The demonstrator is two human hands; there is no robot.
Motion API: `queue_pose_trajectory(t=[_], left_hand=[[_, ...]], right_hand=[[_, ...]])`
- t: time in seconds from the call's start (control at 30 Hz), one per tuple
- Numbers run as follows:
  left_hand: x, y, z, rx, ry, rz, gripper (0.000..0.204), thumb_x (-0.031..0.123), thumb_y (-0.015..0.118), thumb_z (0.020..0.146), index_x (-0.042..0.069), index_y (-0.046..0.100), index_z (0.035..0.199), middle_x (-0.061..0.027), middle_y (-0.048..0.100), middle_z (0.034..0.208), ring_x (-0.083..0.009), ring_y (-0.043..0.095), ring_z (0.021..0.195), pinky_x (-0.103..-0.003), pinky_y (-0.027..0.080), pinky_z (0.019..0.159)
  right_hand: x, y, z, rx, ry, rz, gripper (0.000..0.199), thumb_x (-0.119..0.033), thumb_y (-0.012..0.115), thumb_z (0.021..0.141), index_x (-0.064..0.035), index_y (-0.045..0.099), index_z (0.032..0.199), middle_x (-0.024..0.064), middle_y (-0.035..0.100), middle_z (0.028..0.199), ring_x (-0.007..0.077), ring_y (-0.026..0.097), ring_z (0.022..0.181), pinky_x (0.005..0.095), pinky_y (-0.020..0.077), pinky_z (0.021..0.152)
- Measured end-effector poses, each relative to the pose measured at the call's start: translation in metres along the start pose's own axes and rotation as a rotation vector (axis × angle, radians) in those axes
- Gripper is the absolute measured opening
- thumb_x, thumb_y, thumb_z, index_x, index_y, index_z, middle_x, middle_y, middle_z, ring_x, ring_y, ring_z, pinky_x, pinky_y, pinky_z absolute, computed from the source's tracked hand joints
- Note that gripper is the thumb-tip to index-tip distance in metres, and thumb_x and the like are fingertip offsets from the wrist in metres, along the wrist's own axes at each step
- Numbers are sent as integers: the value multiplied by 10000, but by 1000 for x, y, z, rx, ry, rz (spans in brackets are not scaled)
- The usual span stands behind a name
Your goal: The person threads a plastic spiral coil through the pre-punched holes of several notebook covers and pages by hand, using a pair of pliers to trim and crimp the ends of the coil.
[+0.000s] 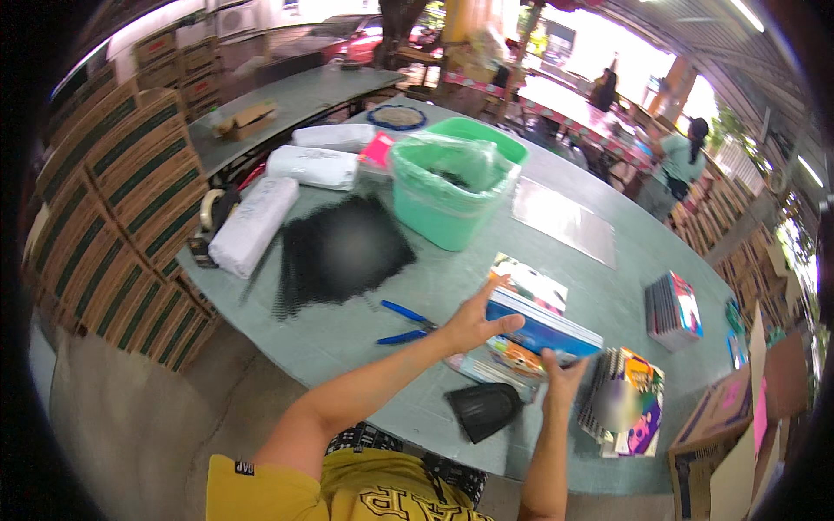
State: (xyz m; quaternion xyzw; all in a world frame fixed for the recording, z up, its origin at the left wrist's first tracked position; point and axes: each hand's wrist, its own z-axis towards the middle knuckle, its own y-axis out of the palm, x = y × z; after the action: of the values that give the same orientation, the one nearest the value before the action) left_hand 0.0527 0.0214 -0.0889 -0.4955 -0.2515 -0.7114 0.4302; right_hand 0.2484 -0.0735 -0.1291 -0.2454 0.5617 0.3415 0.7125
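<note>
My left hand [479, 323] and my right hand [562, 379] grip opposite ends of a blue stack of thin booklets [549, 324], tilted so its pale edges show. Colourful booklets [532, 282] lie just beyond it, and more [512, 358] lie on the table beneath it, partly covered by my hands. A black scoop [480, 412] sits near the table's front edge, between my forearms. Blue-handled pliers [415, 328] lie left of my left wrist. To the right of my right hand is a fanned stack of colourful booklets [624, 401].
A green bin with a clear liner [447, 204] stands farther back, beside black mesh sheets [347, 252] and white wrapped packages [254, 227]. A clear sheet [565, 221] and another booklet stack [673, 311] lie right. An open carton [712, 434] is at the near right; a person [678, 165] stands beyond.
</note>
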Motion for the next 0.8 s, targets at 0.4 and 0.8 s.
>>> queue_pose_trajectory(t=[0.4,0.8], left_hand=[[-59,-189,10,368,-239,1241,278,284,646,803,33,671,920,-180,636,898,-369,612,840,-446,488,733],[17,-142,28,205,93,942,231,248,514,916,52,606,996,-138,624,851,-208,617,717,-304,478,614]], right_hand=[[-29,17,50,263,-304,-114,308,-104,570,885,-9,499,1169,52,536,951,97,498,785,235,420,731],[-129,68,12,-199,-867,-866,375,-186,677,771,-18,582,1093,168,594,1067,323,550,994,423,410,887]])
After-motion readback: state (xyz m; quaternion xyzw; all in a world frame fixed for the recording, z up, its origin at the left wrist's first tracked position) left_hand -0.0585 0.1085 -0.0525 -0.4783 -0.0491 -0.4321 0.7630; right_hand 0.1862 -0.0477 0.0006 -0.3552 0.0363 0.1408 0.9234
